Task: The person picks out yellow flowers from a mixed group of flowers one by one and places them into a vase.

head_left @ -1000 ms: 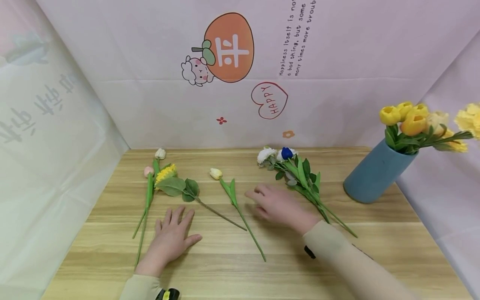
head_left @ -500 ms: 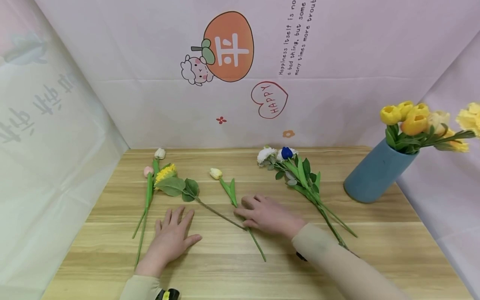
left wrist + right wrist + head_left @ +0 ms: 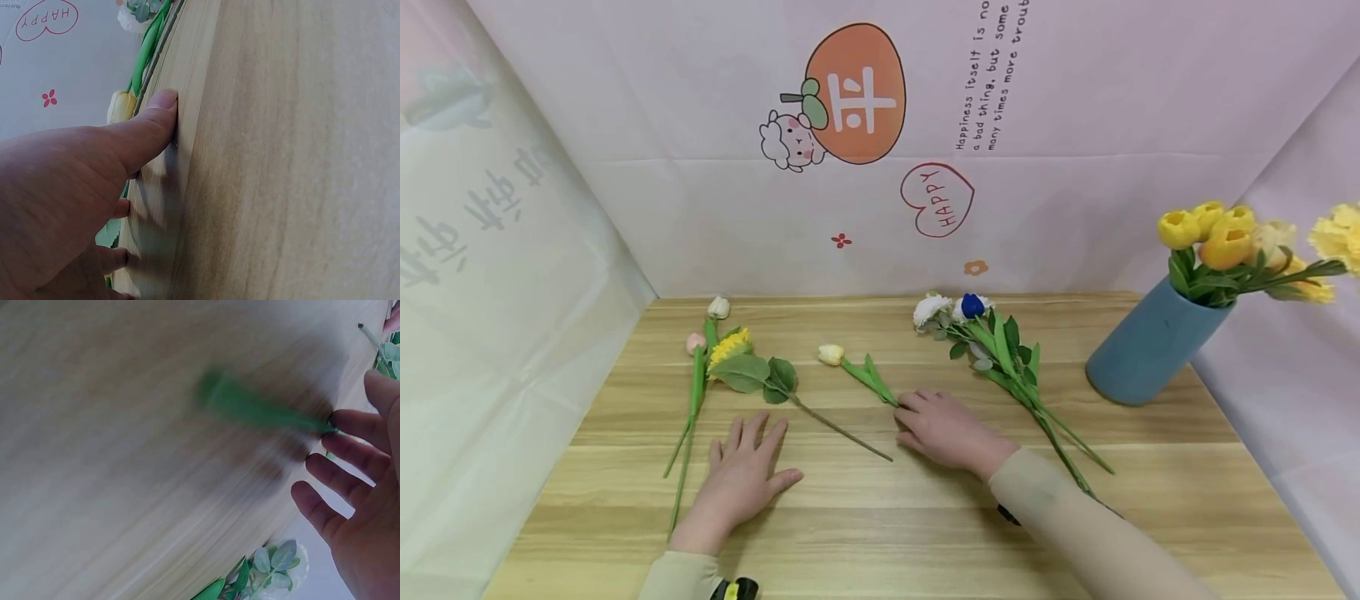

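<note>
My right hand (image 3: 946, 431) has the stem of a pale yellow tulip (image 3: 831, 355) at its fingertips. Most of that stem is hidden under the hand in the head view; its green end (image 3: 250, 406) shows blurred below the palm in the right wrist view. My left hand (image 3: 741, 479) rests on the table, fingers spread and thumb out, holding nothing. Beyond it lie a yellow gerbera-like flower (image 3: 732, 345) with broad leaves, a pink tulip (image 3: 696, 343) and a white tulip (image 3: 718, 307).
A blue-grey vase (image 3: 1157, 343) with several yellow flowers (image 3: 1227, 248) stands at the right, appearing tilted. Left of it lie white flowers (image 3: 932, 310) and a blue tulip (image 3: 973, 306), their stems running beside my right forearm. A printed cloth (image 3: 737, 225) hangs behind the wooden table (image 3: 835, 542).
My right hand came left and down onto the pale yellow tulip's stem, then shifted slightly right. The tulip's stem has swung rightward with it. My left hand has stayed still.
</note>
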Demonstrator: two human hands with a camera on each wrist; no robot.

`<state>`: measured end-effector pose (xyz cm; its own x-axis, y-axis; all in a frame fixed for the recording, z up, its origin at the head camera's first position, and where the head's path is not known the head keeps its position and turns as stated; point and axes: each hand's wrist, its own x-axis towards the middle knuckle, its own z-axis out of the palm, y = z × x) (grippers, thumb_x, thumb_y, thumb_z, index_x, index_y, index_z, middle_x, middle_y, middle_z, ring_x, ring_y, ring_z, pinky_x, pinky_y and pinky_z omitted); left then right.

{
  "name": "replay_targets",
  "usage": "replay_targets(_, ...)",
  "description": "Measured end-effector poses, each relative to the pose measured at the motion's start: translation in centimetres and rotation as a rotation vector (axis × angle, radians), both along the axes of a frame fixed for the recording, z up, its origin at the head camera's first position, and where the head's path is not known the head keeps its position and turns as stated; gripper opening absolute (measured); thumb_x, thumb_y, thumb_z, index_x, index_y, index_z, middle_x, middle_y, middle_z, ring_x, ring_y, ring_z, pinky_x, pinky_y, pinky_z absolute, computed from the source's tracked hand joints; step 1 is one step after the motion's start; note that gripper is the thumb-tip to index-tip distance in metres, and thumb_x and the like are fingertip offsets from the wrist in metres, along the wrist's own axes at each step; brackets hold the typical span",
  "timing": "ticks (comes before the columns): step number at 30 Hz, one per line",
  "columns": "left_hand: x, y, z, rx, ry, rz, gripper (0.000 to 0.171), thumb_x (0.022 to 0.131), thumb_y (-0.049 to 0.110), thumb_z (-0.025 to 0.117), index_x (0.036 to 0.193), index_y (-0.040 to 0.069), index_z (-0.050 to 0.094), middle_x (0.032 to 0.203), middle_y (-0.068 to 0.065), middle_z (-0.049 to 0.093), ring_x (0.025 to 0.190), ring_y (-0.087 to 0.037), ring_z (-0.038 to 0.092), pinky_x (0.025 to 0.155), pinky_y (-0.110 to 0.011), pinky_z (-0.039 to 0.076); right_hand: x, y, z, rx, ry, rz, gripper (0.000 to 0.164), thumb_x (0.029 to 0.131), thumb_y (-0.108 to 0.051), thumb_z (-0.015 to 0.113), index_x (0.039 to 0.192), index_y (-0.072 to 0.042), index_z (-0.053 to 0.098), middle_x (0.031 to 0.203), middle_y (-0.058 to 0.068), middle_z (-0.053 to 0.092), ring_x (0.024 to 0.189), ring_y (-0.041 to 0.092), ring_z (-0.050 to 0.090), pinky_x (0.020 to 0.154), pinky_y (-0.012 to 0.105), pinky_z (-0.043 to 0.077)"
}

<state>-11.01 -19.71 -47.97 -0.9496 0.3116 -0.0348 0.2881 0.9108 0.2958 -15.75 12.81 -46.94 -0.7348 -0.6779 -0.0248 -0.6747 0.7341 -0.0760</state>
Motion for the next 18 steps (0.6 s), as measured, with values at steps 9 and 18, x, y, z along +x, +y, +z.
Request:
replay_targets(9, 0.00, 0.00, 0.06, 0.001, 0.002, 0.000, 0.075, 0.088, 0.052, 0.065, 0.147, 0.013, 0.039, 0.152, -0.022, 0.027, 0.134, -0.055, 0.017, 0.096, -0.080, 0.018, -0.09, 0.68, -0.02, -0.056, 0.125, -0.049, 0.004, 0.088, -0.012, 0.069, 0.091, -0.009, 0.068, 0.099, 0.003, 0.061, 0.094, 0.022, 0.058, 0.084, 0.042, 0.052)
replay_targets(18, -0.03, -0.01, 0.14, -0.003, -0.009, 0.001, 0.075, 0.088, 0.052, 0.064, 0.147, 0.014, 0.038, 0.152, -0.022, 0.027, 0.135, -0.055, 0.017, 0.096, -0.080, 0.017, -0.37, 0.86, -0.71, -0.077, 0.163, -0.103, 0.022, 0.084, 0.009, 0.062, 0.098, -0.007, 0.059, 0.091, 0.006, 0.063, 0.086, 0.022, 0.059, 0.079, 0.037, 0.054)
